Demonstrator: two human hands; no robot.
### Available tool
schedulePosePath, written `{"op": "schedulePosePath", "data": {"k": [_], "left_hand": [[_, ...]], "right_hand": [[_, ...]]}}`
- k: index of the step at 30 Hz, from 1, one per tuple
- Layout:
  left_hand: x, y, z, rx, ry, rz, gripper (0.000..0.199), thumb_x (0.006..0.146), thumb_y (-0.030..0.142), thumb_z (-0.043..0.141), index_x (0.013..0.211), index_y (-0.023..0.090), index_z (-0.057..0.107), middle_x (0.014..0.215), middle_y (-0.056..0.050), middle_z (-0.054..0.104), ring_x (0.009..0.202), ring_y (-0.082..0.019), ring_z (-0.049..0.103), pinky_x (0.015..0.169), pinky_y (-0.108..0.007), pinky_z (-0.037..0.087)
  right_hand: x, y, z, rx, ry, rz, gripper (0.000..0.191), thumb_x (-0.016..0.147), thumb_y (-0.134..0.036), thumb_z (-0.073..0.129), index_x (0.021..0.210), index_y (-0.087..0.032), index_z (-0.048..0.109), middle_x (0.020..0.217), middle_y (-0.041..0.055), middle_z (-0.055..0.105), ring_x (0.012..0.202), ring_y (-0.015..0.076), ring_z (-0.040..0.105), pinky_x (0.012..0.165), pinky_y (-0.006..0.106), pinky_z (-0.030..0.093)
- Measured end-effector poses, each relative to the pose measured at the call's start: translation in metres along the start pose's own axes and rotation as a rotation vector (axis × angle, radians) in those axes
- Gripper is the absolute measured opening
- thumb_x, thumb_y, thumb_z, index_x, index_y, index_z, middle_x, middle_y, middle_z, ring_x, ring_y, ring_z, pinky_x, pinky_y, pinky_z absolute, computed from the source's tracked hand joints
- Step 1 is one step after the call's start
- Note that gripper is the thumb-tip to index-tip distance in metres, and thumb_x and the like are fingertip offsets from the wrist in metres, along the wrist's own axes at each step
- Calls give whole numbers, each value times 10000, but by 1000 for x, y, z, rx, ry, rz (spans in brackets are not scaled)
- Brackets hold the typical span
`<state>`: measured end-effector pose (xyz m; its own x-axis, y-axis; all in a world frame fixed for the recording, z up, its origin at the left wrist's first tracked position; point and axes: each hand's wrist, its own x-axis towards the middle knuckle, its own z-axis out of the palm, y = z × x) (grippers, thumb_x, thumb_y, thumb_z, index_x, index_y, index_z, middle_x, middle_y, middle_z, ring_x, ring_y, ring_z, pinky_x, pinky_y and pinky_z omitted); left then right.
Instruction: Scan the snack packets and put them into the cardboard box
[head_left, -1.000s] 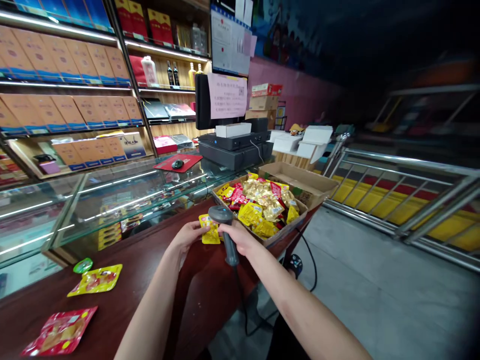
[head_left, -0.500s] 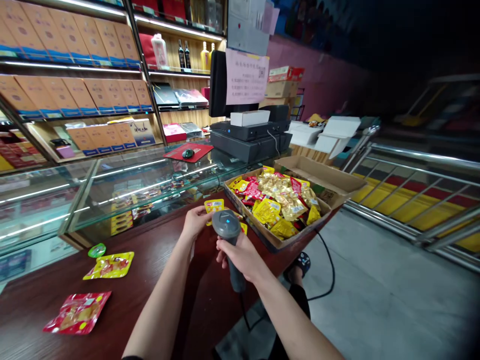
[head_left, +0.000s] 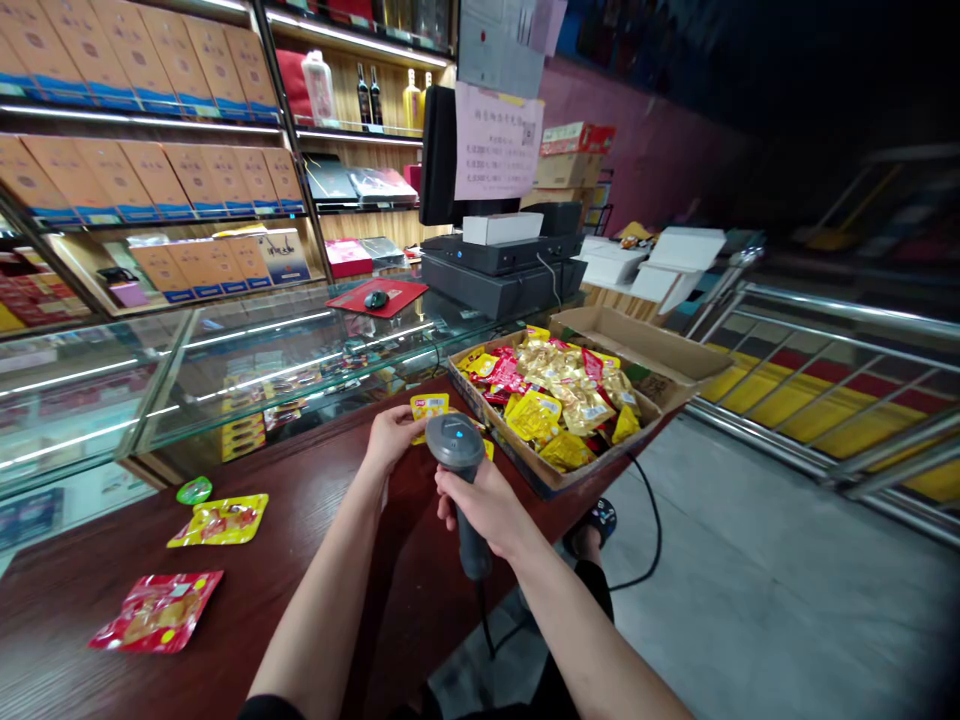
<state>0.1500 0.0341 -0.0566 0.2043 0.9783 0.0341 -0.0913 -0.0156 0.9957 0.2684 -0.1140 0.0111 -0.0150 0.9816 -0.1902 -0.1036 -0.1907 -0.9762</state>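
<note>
My left hand is closed on the edge of a yellow snack packet, which is partly hidden behind the scanner. In my right hand is a grey handheld barcode scanner, its head in front of the packet and its cable hanging below. Right of both hands, an open cardboard box holds several yellow, red and gold packets. On the brown tabletop at the left lie a green round item, a yellow packet and a red packet.
A glass display counter runs behind the table, with a red mouse pad, a monitor and a black cash drawer. Shelves of boxes stand behind. Metal railings are at the right.
The view has tilted slightly downward. Both hands keep their holds on the packet and the scanner, and the scanner has shifted very slightly to the right.
</note>
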Motion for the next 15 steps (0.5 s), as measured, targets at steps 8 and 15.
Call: {"op": "schedulePosePath", "data": {"k": [8,15], "left_hand": [[-5,8,1,55,-12,37,411,587,376,757,898,114,706,898,-97,725,782,-228,671,715,-302,511],[-8,13,-1,189,-57,145,347,656,323,701,938,122,723,912,-90,721,805,-222,662,738,-295,501]], "right_hand": [[-3,-6,3,9,8,13,115,696,-258,552,626,-173,518,433,-32,512,366,93,478,377,201,376],[-7,-10,6,12,25,11,104,695,-250,555,635,-169,531,439,-23,532,369,100,477,380,211,370]]}}
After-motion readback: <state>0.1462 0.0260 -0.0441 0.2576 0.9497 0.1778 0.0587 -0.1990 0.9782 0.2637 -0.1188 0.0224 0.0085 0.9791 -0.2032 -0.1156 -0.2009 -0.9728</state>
